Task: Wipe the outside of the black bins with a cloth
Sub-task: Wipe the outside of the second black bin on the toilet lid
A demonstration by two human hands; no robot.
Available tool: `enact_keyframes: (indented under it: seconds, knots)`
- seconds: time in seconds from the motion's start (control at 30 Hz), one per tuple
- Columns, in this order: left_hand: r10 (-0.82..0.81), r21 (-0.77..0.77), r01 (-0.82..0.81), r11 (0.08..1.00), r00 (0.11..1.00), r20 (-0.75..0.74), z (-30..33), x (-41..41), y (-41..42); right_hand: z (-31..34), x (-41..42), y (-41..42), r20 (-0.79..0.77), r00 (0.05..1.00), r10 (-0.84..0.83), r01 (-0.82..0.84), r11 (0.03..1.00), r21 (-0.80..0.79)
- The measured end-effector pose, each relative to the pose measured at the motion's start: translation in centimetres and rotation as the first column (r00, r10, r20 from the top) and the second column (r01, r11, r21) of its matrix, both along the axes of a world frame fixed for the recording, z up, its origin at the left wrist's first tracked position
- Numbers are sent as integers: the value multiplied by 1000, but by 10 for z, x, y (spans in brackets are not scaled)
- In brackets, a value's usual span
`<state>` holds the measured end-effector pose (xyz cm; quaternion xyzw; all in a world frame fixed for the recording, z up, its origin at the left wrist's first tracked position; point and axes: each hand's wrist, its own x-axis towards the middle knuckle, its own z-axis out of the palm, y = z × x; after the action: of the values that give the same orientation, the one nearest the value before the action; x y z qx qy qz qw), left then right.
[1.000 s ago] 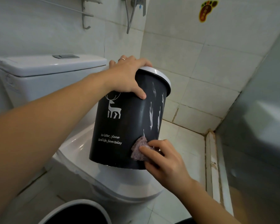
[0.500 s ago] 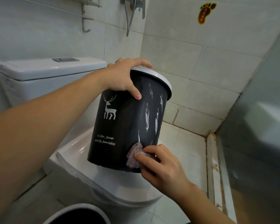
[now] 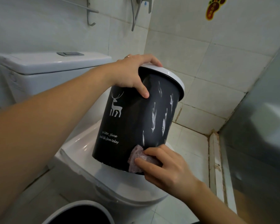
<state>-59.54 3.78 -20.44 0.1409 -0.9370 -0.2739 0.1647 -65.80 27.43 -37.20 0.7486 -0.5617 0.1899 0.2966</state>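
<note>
Little has shifted since the earlier frame. At frame centre, the bin (image 3: 136,126) is gripped at its rim by the left hand (image 3: 132,73), tilted on the toilet lid (image 3: 81,159). At lower centre-right, the cloth (image 3: 137,157) is pinched against the bin's lower wall by the right hand (image 3: 165,168).

Soft, dim daylight; glare streaks on the black bin (image 3: 136,123); wide-angle bending at edges.

place: home bathroom | evidence: toilet (image 3: 58,73), tiled walls (image 3: 217,62), shower hose (image 3: 135,13)
</note>
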Motion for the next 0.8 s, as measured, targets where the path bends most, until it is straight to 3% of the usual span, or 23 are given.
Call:
enact_keyframes:
  seconds: [0.1,0.3,0.5,0.6,0.8]
  knots:
    - [-4,2,4,1000,1000,-7,0,2,-2,17,-6,-8,-23,999,-35,34,999,-23]
    - [-5,-13,4,1000,999,-34,-2,5,-3,49,-17,-29,105,975,-196,212,963,-166]
    - [11,-14,-11,1000,999,-37,-2,13,-5,27,-5,-9,-59,998,-38,39,999,15]
    - [25,-28,-26,999,999,-41,-3,14,-4,41,-10,-15,-87,996,-36,37,999,11]
    - [-28,-57,24,998,997,-66,-4,14,-3,86,-25,-46,88,977,-193,206,961,-182]
